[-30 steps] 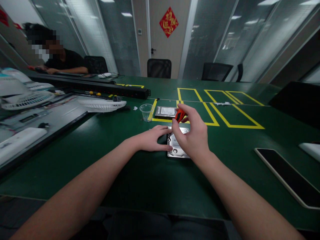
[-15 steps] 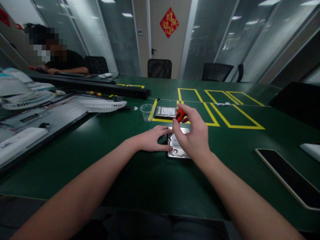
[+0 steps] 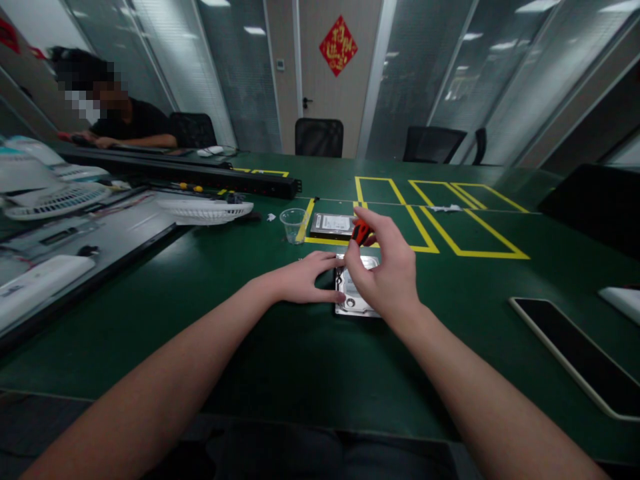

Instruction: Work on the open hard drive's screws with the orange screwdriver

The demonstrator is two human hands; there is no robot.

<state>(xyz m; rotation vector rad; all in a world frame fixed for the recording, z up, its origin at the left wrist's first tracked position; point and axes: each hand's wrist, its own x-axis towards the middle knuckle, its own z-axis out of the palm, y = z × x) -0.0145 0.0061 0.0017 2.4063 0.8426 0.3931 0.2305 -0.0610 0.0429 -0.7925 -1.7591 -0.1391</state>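
Note:
A silver hard drive (image 3: pixel 357 303) lies flat on the green table in front of me. My left hand (image 3: pixel 313 277) reaches in from its left side, thumb and fingers stretched apart, their tips resting on the drive's left edge. Above the drive, my right hand (image 3: pixel 387 263) pinches the red and black handle of a screwdriver (image 3: pixel 361 230) between thumb and fingers. The hand hides the screwdriver's shaft and tip, and part of the drive's right side. Just behind lies a second hard drive (image 3: pixel 333 225) with a white label.
A clear plastic cup (image 3: pixel 294 227) stands left of the second drive. Yellow tape (image 3: pixel 493 253) marks rectangles on the table (image 3: pixel 260 373). At right lies a phone (image 3: pixel 575 353). White fan parts (image 3: pixel 207 211) and a long black bar (image 3: pixel 250 181) are at left. Another person (image 3: pixel 135 127) sits far left.
The screwdriver handle has turned slightly in my right hand's fingers, and that hand has shifted a little. My left hand and the hard drive stay in place.

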